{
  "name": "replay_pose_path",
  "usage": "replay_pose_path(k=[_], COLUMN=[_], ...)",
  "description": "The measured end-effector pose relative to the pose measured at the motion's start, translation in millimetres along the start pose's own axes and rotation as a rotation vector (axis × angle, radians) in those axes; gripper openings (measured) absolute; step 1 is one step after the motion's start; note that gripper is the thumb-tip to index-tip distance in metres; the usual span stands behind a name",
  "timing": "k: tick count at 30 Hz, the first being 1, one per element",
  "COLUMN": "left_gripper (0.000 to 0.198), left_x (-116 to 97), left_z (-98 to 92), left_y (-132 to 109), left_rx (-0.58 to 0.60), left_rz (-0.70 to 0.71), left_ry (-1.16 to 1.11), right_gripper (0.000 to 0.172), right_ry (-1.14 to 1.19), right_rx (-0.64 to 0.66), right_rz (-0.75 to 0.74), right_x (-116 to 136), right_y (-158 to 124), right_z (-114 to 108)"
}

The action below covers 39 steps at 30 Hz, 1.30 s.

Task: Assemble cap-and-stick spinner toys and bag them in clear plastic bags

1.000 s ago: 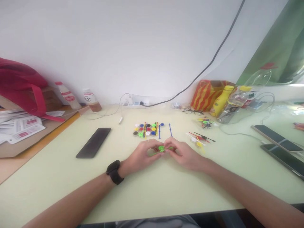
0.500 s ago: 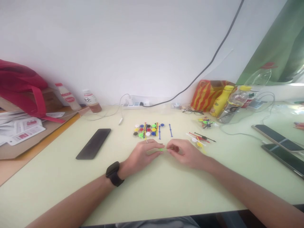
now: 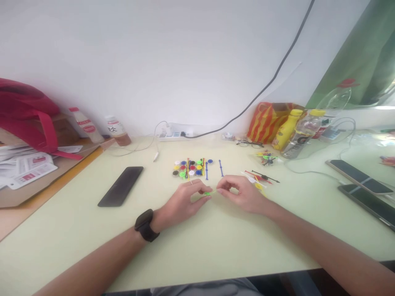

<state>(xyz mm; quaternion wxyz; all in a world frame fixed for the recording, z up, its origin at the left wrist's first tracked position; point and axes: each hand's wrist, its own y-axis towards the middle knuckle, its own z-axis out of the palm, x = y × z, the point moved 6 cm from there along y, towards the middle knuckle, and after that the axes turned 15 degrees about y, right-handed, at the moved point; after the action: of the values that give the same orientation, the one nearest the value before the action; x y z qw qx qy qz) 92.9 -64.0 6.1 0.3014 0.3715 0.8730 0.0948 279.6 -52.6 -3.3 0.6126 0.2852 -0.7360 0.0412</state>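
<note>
My left hand [image 3: 185, 201], with a black watch on its wrist, and my right hand [image 3: 242, 193] meet over the pale green desk [image 3: 197, 246]. Both pinch a small green plastic piece [image 3: 209, 193], a thin stick with a round disc, held between the fingertips of the two hands just above the desk. Just beyond them lies a cluster of small coloured discs and sticks [image 3: 191, 167], with a loose blue stick [image 3: 221, 167] beside it. More red, black, white and yellow sticks [image 3: 261, 177] lie to the right of my right hand.
A black phone [image 3: 121, 185] lies to the left. Two phones [image 3: 361, 183] sit at the right edge. Bottles [image 3: 291, 129], a striped bag [image 3: 265, 119], glasses [image 3: 249, 144] and a power strip [image 3: 174, 135] line the back wall. A red bag [image 3: 27, 111] and papers lie at the left.
The green disc faced up between my fingers a second ago; now it is turned edge-on and mostly hidden. Both hands have shifted slightly away from me.
</note>
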Motion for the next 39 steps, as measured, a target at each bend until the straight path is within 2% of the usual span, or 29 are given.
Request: replay_pose_path(k=[6,9,13,17,20,22,25,27,29,31,34,35,39], left_gripper=[0.018,0.021,0.025,0.025,0.022,0.020,0.020,0.021,0.022,0.021,0.021,0.021,0.022], left_x=[-3.2,3.9,19.3,23.9,23.3,22.5,21.9,22.1,22.4,22.3,22.8,23.3,23.9], left_z=[4.7,5.2,7.8,10.2,11.8,12.5,12.5,11.8,11.3,11.7,12.4,12.4,11.0], left_y=[3.0,5.3,4.7,3.4,3.2,3.2,3.3,3.3,3.2,3.2,2.6,2.3,1.4], left_rx=[0.068,0.020,-0.031,-0.029,-0.022,-0.021,-0.024,-0.035,-0.043,-0.036,-0.030,-0.034,-0.047], left_rz=[-0.066,-0.125,-0.285,-0.335,-0.327,-0.314,-0.301,-0.304,-0.312,-0.316,-0.327,-0.333,-0.341], left_ry=[-0.309,-0.432,-0.559,-0.667,-0.754,-0.790,-0.805,-0.796,-0.783,-0.780,-0.765,-0.752,-0.661], right_gripper=[0.021,0.027,0.029,0.035,0.052,0.059,0.038,0.064,0.076,0.069,0.040,0.035,0.034], right_ry=[0.147,0.131,0.042,-0.034,0.004,0.064,0.152,0.231,0.309,0.352,0.397,0.412,0.410], right_rx=[-0.044,-0.121,-0.171,-0.096,-0.038,-0.051,-0.030,0.081,0.147,0.093,0.007,0.000,0.017], right_rz=[0.018,-0.012,-0.079,-0.123,-0.108,-0.083,0.005,0.104,0.145,0.113,0.098,0.106,0.112], right_x=[-2.8,0.2,7.3,11.2,11.2,11.5,9.1,4.4,2.6,4.0,5.0,4.6,3.0], right_y=[1.1,-0.4,-4.1,-7.6,-9.6,-9.9,-8.0,-6.4,-5.1,-2.7,-1.1,-1.0,-1.3], right_z=[-1.2,-6.5,-11.6,-5.1,3.5,5.0,3.5,5.4,5.0,0.0,-1.0,1.1,9.8])
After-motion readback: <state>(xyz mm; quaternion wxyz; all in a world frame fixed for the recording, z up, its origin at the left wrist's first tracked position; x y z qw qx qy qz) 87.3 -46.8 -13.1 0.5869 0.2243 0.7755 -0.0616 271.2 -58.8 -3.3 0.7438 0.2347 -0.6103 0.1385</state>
